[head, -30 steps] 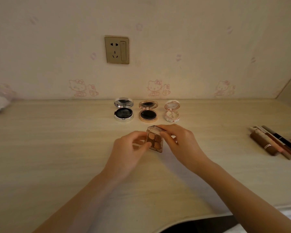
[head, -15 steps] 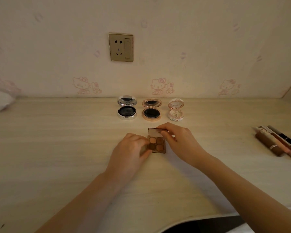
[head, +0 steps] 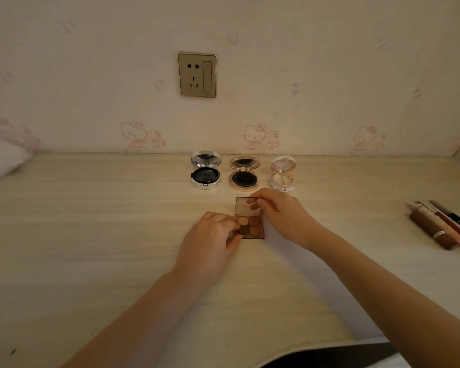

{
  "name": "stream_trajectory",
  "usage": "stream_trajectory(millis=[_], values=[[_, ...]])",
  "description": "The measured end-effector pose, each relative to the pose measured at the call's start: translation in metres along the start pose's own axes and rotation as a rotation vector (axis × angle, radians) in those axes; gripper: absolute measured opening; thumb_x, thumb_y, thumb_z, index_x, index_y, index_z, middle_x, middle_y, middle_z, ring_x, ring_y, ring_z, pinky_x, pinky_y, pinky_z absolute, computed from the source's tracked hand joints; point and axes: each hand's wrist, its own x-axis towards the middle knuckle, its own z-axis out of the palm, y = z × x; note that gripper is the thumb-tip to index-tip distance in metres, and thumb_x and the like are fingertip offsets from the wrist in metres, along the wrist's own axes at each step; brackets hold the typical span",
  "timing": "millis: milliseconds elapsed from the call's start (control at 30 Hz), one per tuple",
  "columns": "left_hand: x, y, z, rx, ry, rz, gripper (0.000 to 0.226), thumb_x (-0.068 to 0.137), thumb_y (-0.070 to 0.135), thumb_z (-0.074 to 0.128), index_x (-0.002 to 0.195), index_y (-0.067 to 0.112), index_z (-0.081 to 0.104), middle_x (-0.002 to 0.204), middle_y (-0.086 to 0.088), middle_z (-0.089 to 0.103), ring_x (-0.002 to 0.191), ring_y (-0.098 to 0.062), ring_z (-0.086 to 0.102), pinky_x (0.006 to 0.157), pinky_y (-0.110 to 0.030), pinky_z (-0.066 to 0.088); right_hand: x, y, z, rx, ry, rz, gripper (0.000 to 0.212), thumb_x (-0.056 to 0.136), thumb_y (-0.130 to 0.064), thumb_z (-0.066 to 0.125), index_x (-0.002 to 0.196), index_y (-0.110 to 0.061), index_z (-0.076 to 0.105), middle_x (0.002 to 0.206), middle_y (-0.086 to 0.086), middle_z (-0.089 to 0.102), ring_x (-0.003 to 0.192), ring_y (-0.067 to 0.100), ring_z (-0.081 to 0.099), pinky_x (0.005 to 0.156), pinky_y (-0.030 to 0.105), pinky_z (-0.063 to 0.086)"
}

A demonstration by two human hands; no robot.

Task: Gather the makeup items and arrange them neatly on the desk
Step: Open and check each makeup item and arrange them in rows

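So, eyeshadow palette (head: 250, 225): I see it lying on the desk (head: 91, 235), near the middle, just in front of the rose-gold compact (head: 244, 174) and apart from it. It is open, with four brownish pans showing in the base.
Palette lid (head: 246, 205): clear, swung back toward the wall. I cannot tell whether its far edge rests on the desk.
Left hand (head: 210, 240): my view has it at the palette's left edge, fingers curled and thumb against the near left corner, pinching the base. It covers part of the left pans.
Right hand (head: 284, 213): thumb and forefinger are pressed on the far right corner of the lid, pinching it. The other fingers are curled behind.
Silver compact (head: 205, 173): open, with a dark cushion, at the left of a row near the wall.
Rose-gold compact: open, in the middle of that row, with its mirror tipped up.
White compact (head: 283, 174): open, with a floral print, at the right of the row.
Tubes (head: 441, 225): several lip-product sticks lie side by side at the desk's right edge, well apart from both hands.
Wall socket (head: 197, 74): gold plate, above the compacts.
White cloth (head: 3, 160): at the far left edge. I cannot tell what it is.
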Motion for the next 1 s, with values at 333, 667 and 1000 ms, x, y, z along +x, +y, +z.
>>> stream_trajectory(millis=[333, 667, 1000], values=[[-0.001, 0.001, -0.001, -0.008, 0.004, -0.010, 0.022, 0.087, 0.026, 0.065, 0.107, 0.018, 0.069, 0.109, 0.009, 0.066, 0.106, -0.011, 0.053, 0.086, -0.029, 0.049, -0.004, 0.000, -0.002, 0.027, -0.017, 0.015, 0.026, 0.099, -0.018, 0.042, 0.111, -0.026, 0.064, 0.104, -0.005, 0.068, 0.100, 0.010, 0.060, 0.078, 0.011, 0.042], [-0.001, 0.000, 0.002, -0.024, 0.012, -0.030, 0.019, 0.086, 0.024, 0.066, 0.104, 0.019, 0.069, 0.107, 0.009, 0.066, 0.103, -0.011, 0.053, 0.085, -0.032, 0.049, -0.033, 0.006, 0.006, 0.026, 0.166, 0.088, 0.033, 0.096, -0.018, 0.049, 0.129, -0.020, 0.053, 0.117, -0.004, 0.063, 0.110, 0.013, 0.057, 0.088, 0.020, 0.045], [0.001, -0.002, -0.003, 0.030, 0.025, -0.065, 0.019, 0.085, 0.020, 0.066, 0.103, 0.019, 0.071, 0.104, 0.008, 0.068, 0.103, -0.015, 0.054, 0.085, -0.032, 0.049, -0.048, 0.007, 0.027, -0.272, 0.102, -0.129, 0.038, 0.091, -0.018, 0.055, 0.128, -0.020, 0.056, 0.130, -0.004, 0.056, 0.120, 0.017, 0.047, 0.100, 0.019, 0.033]])
